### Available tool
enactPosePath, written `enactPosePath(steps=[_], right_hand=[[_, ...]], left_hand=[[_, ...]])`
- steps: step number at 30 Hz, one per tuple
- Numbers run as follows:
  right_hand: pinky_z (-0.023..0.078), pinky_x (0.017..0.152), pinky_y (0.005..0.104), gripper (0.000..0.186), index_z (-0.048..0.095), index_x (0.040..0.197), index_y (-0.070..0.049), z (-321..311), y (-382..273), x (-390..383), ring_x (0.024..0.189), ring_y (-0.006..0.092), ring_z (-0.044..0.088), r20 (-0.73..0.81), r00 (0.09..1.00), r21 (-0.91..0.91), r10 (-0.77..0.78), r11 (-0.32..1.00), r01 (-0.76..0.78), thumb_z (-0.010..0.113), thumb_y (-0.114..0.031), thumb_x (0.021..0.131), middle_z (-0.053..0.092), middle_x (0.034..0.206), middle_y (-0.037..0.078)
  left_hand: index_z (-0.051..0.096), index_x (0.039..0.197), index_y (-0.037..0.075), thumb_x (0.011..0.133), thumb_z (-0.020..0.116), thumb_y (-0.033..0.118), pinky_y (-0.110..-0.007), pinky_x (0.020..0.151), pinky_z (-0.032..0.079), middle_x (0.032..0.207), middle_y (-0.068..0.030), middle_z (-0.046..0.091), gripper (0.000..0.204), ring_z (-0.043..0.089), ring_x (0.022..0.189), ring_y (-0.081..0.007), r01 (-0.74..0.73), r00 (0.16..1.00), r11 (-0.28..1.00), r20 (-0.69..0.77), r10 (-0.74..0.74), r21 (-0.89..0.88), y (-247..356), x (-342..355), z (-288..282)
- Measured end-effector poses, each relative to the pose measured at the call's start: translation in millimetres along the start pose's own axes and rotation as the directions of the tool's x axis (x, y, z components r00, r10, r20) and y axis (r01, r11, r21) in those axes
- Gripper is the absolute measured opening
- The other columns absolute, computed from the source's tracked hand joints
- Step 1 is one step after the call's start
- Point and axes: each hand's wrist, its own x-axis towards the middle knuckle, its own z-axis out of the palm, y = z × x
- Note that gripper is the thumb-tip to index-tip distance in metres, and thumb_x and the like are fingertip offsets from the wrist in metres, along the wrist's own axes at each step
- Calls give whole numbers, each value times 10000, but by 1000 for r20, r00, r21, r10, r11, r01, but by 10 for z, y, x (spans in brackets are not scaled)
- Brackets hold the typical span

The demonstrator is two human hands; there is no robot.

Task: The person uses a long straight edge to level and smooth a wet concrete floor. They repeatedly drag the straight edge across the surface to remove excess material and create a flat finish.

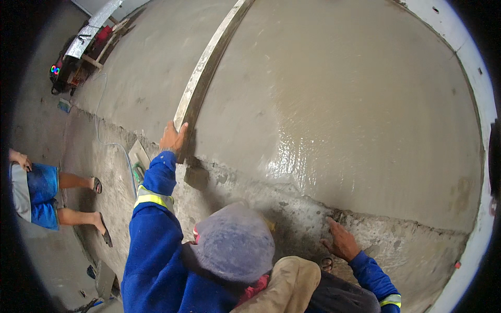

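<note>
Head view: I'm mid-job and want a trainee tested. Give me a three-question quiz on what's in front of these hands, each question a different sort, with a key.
1. Which of the person's hands is on the long screed bar?
2. Fill in the colour: the trowel has a ____ handle.
3. True or false: the right hand is gripping that trowel.

Key:
1. The left hand, at the bar's near end.
2. Green.
3. False: the trowel lies over by the left forearm, well away from the right hand.
</note>
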Motion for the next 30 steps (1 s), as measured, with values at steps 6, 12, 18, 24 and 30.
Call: enactPosePath(steps=[6,12,18,24,30], right_hand=[[483,873,460,800,289,1422,-49,-106,-106,75,1063,385,567,-37,999,54,18,998,-16,735,-247,788,531,1240,233],[477,862,453,786,288,1425,-39,-106,-126,48,1038,374,566,-38,998,-18,59,998,-60,712,-280,809,547,1197,217],[494,831,450,790,297,1422,-42,-11,-74,-25,1004,363,592,41,996,12,81,997,-81,731,-246,794,577,1150,212],[490,849,442,790,300,1416,-35,-77,-89,-2,1043,365,581,39,990,-14,134,991,-133,729,-212,777,567,1166,215],[493,835,439,776,301,1405,-39,61,108,85,1028,370,579,128,987,-49,101,994,-95,728,-206,779,559,1154,209]], left_hand=[[413,1297,25,829,555,625,-508,933,428,1233,-273,541,774,529,1149,-427,-103,995,994,7,103,-18,-72,467,172],[249,1470,167,827,604,553,-500,920,437,1196,-260,587,830,567,1110,-413,-122,992,991,-22,123,47,481,655,82],[174,1500,326,801,671,468,-508,807,480,1014,-251,658,869,634,941,-424,-260,964,962,-40,263,79,352,488,87],[182,1496,341,780,714,382,-508,756,497,937,-248,664,894,644,882,-430,-321,946,946,-42,322,35,246,154,137],[183,1494,346,777,714,384,-507,778,499,956,-235,667,893,643,902,-425,-347,931,935,-87,353,77,628,695,112]])
